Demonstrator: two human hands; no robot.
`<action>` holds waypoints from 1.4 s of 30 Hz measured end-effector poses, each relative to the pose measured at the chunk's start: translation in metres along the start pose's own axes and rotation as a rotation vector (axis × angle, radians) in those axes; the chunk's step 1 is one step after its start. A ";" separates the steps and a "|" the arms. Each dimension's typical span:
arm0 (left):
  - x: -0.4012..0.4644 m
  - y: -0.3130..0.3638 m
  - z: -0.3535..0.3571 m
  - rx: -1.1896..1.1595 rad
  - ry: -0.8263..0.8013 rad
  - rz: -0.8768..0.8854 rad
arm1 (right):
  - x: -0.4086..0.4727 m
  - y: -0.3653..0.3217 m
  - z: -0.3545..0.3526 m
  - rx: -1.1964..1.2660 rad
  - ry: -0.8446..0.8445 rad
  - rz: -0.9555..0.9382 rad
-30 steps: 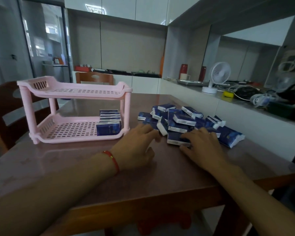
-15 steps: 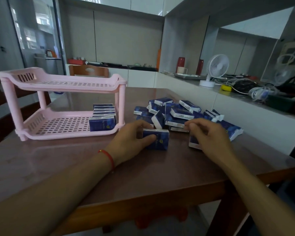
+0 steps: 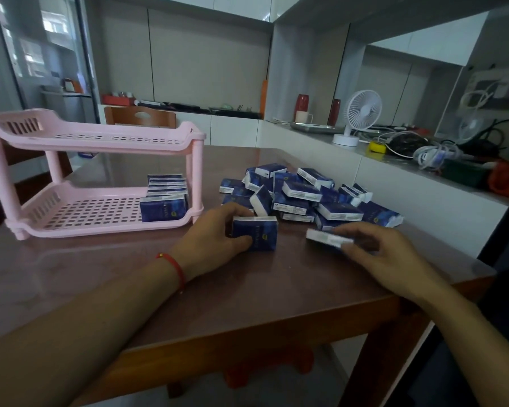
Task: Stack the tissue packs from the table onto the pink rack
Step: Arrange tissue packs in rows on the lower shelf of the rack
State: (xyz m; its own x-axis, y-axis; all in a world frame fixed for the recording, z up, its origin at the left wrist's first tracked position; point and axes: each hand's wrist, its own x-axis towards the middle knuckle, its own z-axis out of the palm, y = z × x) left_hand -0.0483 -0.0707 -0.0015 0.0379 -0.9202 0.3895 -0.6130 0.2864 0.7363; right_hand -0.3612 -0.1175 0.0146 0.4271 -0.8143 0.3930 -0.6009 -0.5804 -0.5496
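A pink two-tier rack stands on the left of the table, with a row of several blue tissue packs upright at the right end of its lower shelf. A heap of blue and white tissue packs lies on the table's middle right. My left hand grips one blue pack standing on edge, just in front of the heap. To its right, my right hand pinches another pack lying flat, close to the table.
The brown table ends near me and on the right. A counter on the right carries a white fan, cables and red cups. A wooden chair stands behind the rack. The rack's upper shelf holds nothing.
Both hands have each taken a pack out of the heap and drawn it toward me. The right hand's pack has come lower and now lies flat.
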 end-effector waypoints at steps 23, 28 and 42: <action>-0.006 0.006 -0.003 -0.084 -0.094 -0.003 | 0.039 -0.064 0.073 0.110 -0.077 -0.089; -0.009 0.010 -0.007 -0.079 -0.090 0.015 | 0.039 -0.065 0.075 0.133 -0.074 -0.117; -0.067 0.002 -0.148 0.007 0.114 -0.121 | 0.082 -0.129 0.087 0.398 -0.099 -0.133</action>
State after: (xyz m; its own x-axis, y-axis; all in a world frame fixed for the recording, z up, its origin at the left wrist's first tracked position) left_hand 0.0646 0.0311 0.0555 0.2008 -0.9115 0.3589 -0.6041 0.1732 0.7779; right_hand -0.1902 -0.1099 0.0539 0.5580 -0.7170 0.4178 -0.2364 -0.6200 -0.7482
